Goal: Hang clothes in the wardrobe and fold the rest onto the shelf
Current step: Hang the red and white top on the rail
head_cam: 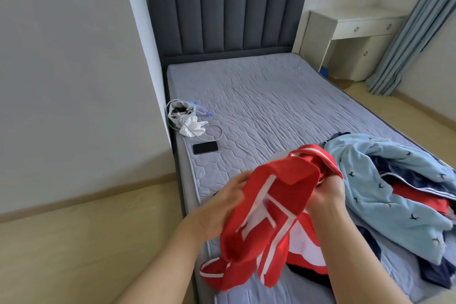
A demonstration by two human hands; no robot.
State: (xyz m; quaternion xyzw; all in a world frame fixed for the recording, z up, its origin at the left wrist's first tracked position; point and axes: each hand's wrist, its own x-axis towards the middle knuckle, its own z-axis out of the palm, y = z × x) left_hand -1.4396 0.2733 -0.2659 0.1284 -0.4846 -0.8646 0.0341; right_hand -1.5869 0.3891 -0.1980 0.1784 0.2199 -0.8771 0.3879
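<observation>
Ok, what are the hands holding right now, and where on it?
The red, white-striped fabric garment: left hand holds its left edge, right hand pinches the bunched right side.

Two bare arms come up from the bottom of the frame. The left hand (219, 207) and the right hand (328, 195), low in the middle, are bare too.
</observation>
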